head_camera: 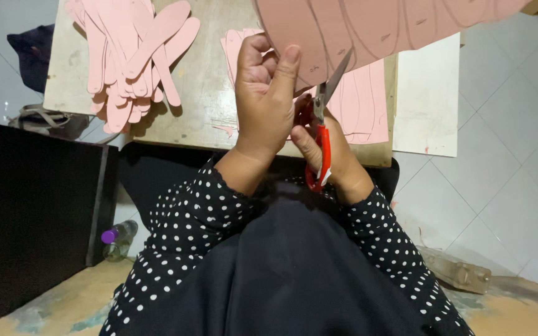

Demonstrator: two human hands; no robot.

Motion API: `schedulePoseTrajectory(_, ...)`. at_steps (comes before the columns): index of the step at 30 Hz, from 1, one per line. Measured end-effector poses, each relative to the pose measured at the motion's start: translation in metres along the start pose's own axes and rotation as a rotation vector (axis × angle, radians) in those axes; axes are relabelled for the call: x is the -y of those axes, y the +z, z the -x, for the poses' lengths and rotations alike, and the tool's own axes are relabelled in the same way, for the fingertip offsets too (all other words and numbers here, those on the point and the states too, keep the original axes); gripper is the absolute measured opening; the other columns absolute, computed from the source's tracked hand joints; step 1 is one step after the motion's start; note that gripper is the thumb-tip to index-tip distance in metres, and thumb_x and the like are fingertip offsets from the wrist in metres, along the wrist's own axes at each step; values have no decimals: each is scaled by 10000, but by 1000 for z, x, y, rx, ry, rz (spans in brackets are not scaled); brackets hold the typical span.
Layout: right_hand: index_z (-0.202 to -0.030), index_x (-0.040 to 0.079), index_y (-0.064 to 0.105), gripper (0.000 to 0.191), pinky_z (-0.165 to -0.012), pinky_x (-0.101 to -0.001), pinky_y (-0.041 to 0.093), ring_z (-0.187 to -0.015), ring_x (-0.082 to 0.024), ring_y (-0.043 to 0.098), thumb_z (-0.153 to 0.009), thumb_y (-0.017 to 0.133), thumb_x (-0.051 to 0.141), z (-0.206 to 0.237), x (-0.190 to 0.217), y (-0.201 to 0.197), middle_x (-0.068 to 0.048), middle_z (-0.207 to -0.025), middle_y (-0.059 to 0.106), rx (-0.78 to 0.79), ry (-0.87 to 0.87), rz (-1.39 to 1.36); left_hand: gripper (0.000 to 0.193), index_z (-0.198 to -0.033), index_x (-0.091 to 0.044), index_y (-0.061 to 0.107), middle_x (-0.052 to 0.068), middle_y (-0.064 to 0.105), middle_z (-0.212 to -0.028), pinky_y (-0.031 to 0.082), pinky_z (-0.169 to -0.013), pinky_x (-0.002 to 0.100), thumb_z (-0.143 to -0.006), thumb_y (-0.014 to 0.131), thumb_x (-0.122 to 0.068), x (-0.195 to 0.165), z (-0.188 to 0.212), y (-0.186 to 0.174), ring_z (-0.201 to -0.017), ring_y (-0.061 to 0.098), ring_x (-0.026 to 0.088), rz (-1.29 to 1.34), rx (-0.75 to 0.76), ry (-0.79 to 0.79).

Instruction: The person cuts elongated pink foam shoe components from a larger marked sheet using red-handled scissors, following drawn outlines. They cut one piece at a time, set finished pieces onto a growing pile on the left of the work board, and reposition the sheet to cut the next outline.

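I note my left hand (264,99) pinching the pink marked sheet (381,28), my right hand (331,152) just beside it closed on red-handled scissors (322,134), blades parted in that sheet's edge, cut pink strips (135,56) piled far left.

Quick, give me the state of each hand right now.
Left hand: closed, pinching the pink sheet marked with traced outlines.
Right hand: closed around the red-handled scissors, blades at the sheet's edge.
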State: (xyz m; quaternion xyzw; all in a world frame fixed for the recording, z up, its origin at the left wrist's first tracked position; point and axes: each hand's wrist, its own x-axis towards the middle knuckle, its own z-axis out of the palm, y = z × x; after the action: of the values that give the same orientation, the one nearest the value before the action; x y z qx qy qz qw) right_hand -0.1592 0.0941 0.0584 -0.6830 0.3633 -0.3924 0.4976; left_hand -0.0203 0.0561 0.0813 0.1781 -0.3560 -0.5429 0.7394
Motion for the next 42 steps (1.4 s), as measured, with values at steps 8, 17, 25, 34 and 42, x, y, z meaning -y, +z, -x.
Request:
schedulePoseTrajectory(8,-1197,-14,564,521,-822,-291,509,-914,-148,588,-1042,582,484,5,-5,1,-58,-1007,615,-64,5,134,161,-1204,-23,487,109,686,-1100,553,-955,285,-1110,602,-85,6,5,0,-1007,664,105,-3,17,-9)
schedulePoseTrajectory(17,-1031,-2,586,714,-759,-270,461,-834,-128,540,-1064,405,688,5,-9,9,-43,-909,563,-154,-40,22,139,-1208,-25,489,116,687,-1084,551,-942,289,-1120,585,-73,16,7,-4,-991,664,108,23,30,-6)
schedulePoseTrajectory(25,-976,-12,571,699,-616,-245,435,-680,-119,521,-1022,452,675,7,-9,6,-36,-783,539,-196,-12,-33,190,-1271,-23,499,102,680,-1176,589,-958,306,-1119,572,-108,9,4,-1,-1050,676,110,-33,62,-5)
schedulePoseTrajectory(34,-902,10,551,605,-581,-237,432,-650,-105,501,-1001,579,606,11,-28,5,-26,-801,506,-207,44,-206,213,-1287,-10,539,82,705,-1117,574,-854,264,-1113,585,-125,8,4,-6,-982,660,78,-128,48,-11)
schedulePoseTrajectory(42,-886,27,558,524,-523,-224,425,-583,-81,490,-1006,607,534,17,-33,0,-8,-758,511,-214,104,-159,208,-1260,-6,563,62,708,-1043,567,-776,241,-1094,594,-128,6,2,-10,-918,662,61,-227,30,-11)
